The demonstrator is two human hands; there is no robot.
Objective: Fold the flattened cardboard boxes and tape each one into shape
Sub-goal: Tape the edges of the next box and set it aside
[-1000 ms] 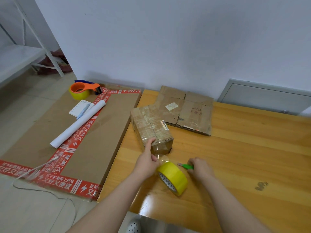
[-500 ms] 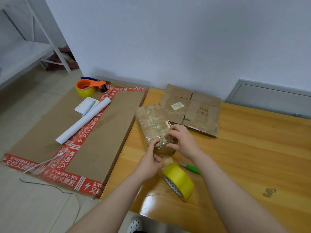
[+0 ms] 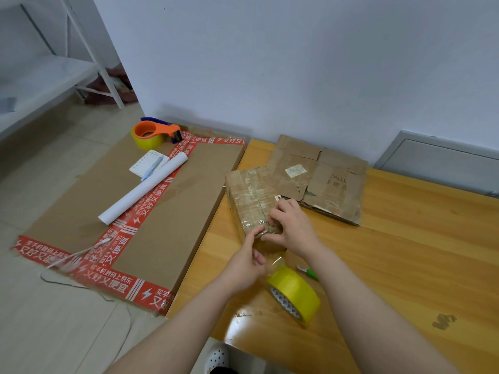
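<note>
Small taped-up box sits on the wooden surface nr its left edge, lengthwise away from the person, its far right corner overlapping the flattened cardboard that lies flat by the wall. Both hands are on the box's near end. Left hand: thumb tip pressed on the near top edge, other fingers curled in below against the near face, so it grips the box end. Right hand: fingers bent over the top of the same end, thumb underneath on the near face, pinching the box there; fingertips of the 2 hands almost meet. A clear strip of tape runs from the box end down to the yellow tape roll, which stands on its edge on the surface just in front of the left hand, btw the 2 forearms. Green-handled cutter lies on the surface just beyond the roll, partly hidden by the right forearm. Left of the surface & butted against it, a big flat carton w/ red printed tape along its edges. On it: orange tape dispenser at the far end, a notepad w/ a pen on top, & a rolled white sheet lying diagonally beside them. White metal shelf stands far left. A white perforated shoe shows at the bottom edge.
</note>
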